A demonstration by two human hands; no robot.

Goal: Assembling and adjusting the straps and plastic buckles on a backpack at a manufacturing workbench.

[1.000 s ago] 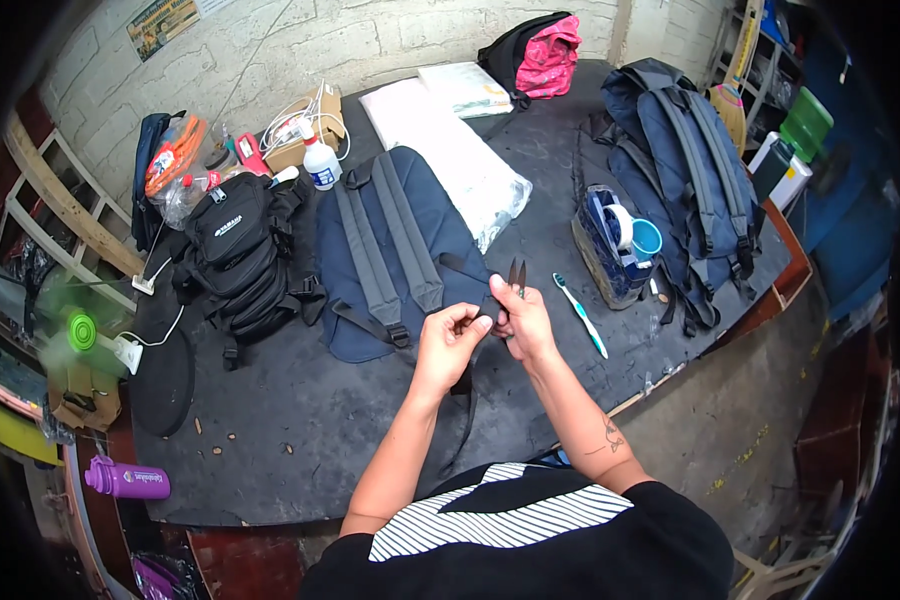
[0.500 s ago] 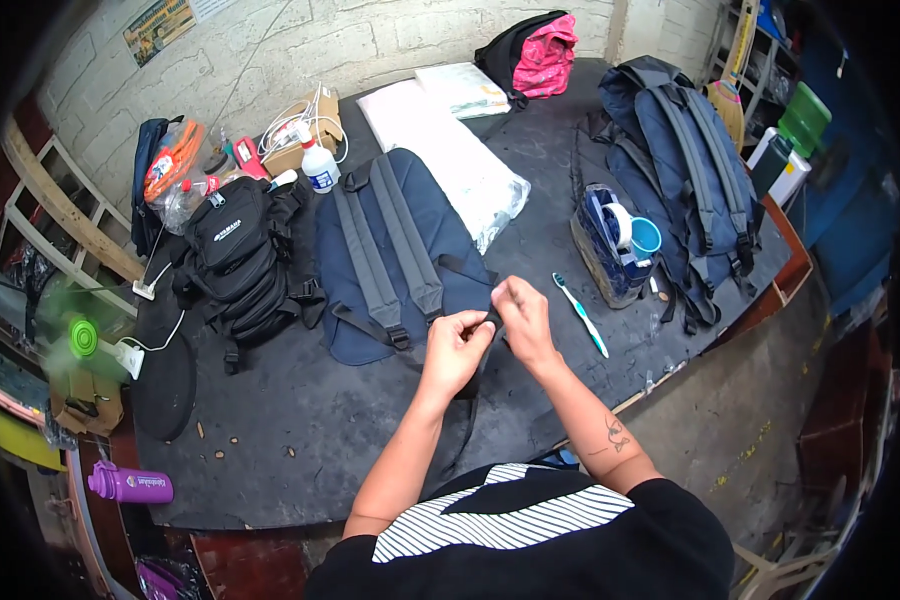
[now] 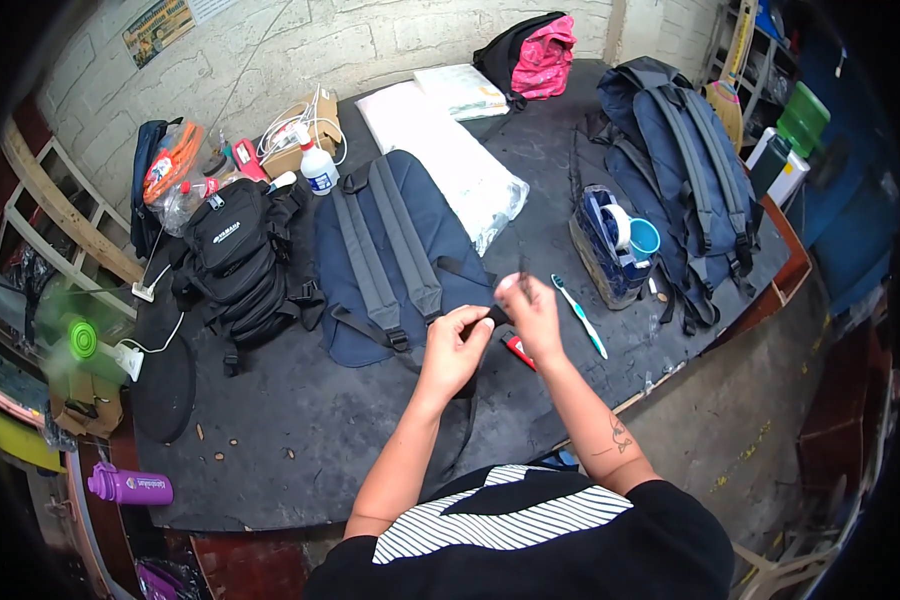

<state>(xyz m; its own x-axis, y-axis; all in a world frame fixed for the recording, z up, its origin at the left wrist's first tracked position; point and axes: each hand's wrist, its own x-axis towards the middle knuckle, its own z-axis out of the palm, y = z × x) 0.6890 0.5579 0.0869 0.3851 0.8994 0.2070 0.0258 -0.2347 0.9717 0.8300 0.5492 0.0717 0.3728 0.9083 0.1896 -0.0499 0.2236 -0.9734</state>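
My left hand (image 3: 452,352) pinches the end of a black strap (image 3: 497,315) between thumb and fingers, at the near right corner of a navy backpack (image 3: 395,255). The backpack lies flat with its two grey shoulder straps facing up. Just right of the strap end, my right hand (image 3: 532,315) is closed in a pinch. Its fingertips are slightly blurred, and what they hold cannot be made out. Below the right hand a small red object (image 3: 518,352) lies on the table, partly covered by the wrist. A teal and white toothbrush (image 3: 581,318) rests to the right.
A black backpack (image 3: 232,262) sits at left beside a spray bottle (image 3: 317,165). White plastic-wrapped packs (image 3: 430,150) lie behind. At right stand a clear-and-navy pouch with a blue cup (image 3: 645,237) and another navy backpack (image 3: 675,170). A purple bottle (image 3: 132,486) lies near the left edge.
My right hand has moved slightly right, away from the strap end, uncovering the red object beneath it. The left hand has stayed in place on the strap.
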